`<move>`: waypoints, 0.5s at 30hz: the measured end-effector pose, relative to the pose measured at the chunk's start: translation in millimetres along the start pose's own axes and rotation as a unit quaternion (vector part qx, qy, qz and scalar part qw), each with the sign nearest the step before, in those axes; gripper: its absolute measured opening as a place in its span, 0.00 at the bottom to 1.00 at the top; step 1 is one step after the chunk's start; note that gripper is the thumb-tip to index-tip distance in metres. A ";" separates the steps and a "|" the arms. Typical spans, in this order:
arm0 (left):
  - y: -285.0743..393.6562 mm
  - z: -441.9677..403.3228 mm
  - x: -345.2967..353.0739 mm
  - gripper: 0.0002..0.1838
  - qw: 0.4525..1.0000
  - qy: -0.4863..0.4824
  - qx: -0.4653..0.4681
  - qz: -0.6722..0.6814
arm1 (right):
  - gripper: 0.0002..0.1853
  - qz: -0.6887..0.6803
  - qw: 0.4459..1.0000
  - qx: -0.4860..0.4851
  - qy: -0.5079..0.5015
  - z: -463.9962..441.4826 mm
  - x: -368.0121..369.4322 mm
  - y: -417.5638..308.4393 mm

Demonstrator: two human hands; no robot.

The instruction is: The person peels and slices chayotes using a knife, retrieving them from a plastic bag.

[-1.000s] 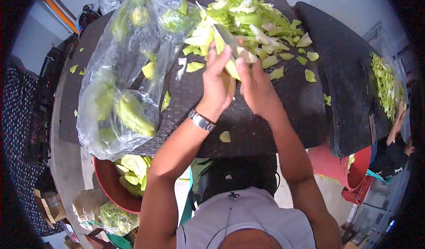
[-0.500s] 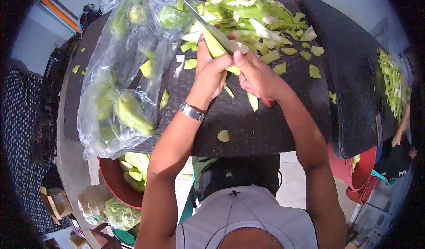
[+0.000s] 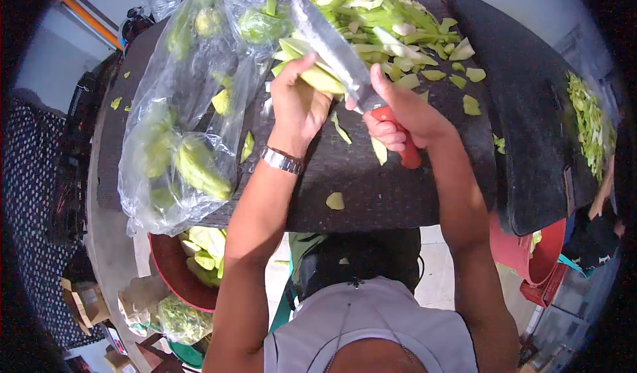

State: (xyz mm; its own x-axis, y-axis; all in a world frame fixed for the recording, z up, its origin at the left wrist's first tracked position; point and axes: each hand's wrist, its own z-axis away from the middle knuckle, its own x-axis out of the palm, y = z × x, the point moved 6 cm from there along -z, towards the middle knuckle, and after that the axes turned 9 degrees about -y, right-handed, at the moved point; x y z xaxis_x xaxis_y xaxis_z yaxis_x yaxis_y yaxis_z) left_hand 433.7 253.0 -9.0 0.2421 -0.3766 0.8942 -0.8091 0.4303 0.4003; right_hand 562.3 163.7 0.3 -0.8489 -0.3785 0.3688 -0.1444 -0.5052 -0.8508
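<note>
dark, woven-textured tabletop (image 3: pixel 398 204) is filling the middle of the view, and a second dark table (image 3: pixel 524 141) is standing beside it on the right. over the first, the person's left hand (image 3: pixel 297 101) is curling partway round a long green piece (image 3: pixel 322 80), thumb on top and fingers mostly hidden; whether it is holding one slice or several is hard to tell. the right hand (image 3: pixel 411 111) is closing firmly round the red handle of a knife (image 3: pixel 342 61), whose blade is slanting up and leftward past the piece; whether the edge is touching it cannot be told.

the piece is looking light, firm and crisp, probably damp and a little slippery on its cut face, and likely snapping if bent hard. its lower end or its sides are seeming the safest hold, fingertips keeping clear of the blade. the knife is appearing stiff and heavier, calling for a grip on the handle alone.

just beyond, a loose heap of cut pieces (image 3: pixel 385 28) is spreading over the tabletop. to the left, a clear plastic bag (image 3: pixel 149 210) is holding several larger green vegetables (image 3: pixel 199 171). below the table edge, a red tub (image 3: pixel 166 277) is containing pale chunks (image 3: pixel 204 247); on the right, a red container (image 3: pixel 507 250) is showing a little green inside. near the tub, a see-through bag (image 3: pixel 182 320) is holding greenish bits.
</note>
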 end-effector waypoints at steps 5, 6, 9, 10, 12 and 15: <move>-0.7 -0.6 -12.6 0.29 0.995 0.099 0.015 -0.028 | 0.30 0.117 0.985 -0.083 0.098 11.4 -15.2 -12.5; -2.0 2.0 -13.4 0.29 0.995 0.097 0.000 -0.035 | 0.28 0.145 0.978 -0.096 0.113 10.8 -18.5 -11.6; -7.3 3.1 -15.6 0.33 0.992 0.103 -0.035 -0.056 | 0.21 0.227 0.953 -0.100 0.175 13.8 -20.8 -11.9; -7.1 4.2 -12.8 0.31 0.993 0.106 -0.030 -0.047 | 0.19 0.223 0.951 -0.098 0.191 15.2 -17.4 -10.9; -5.6 6.6 -4.3 0.27 0.993 0.111 -0.017 -0.028 | 0.16 0.218 0.946 -0.092 0.221 17.9 -8.3 -10.9; -2.3 3.6 -2.0 0.26 0.993 0.103 0.034 -0.046 | 0.15 0.196 0.958 -0.083 0.191 12.5 -1.7 -4.8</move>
State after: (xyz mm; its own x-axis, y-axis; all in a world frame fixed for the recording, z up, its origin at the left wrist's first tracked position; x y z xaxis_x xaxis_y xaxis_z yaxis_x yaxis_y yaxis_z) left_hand 433.2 249.8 -12.5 0.4156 -0.2337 0.8790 -0.8111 0.3422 0.4744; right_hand 570.7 157.1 8.4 -0.9741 -0.1863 -0.1281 0.1715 -0.2400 -0.9555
